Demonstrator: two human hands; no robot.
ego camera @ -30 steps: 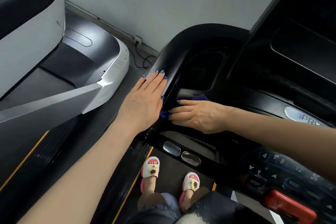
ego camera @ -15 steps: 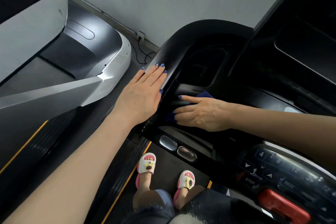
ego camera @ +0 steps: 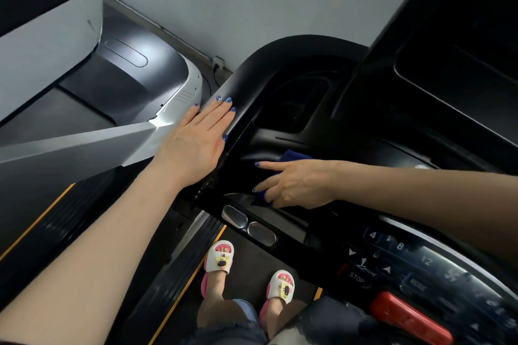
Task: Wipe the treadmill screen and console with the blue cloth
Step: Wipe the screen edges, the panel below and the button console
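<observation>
Right hand (ego camera: 297, 185) pinches blue cloth (ego camera: 297, 154) against black console (ego camera: 252, 145) tray — index finger extended. Left hand (ego camera: 193, 143) flat, fingers straight, on console's left edge.

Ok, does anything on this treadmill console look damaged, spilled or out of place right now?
Nothing stands out. The left hand rests flat on the console's side rail, the right hand holds the blue cloth in the black tray recess, and the red stop button looks intact.
</observation>
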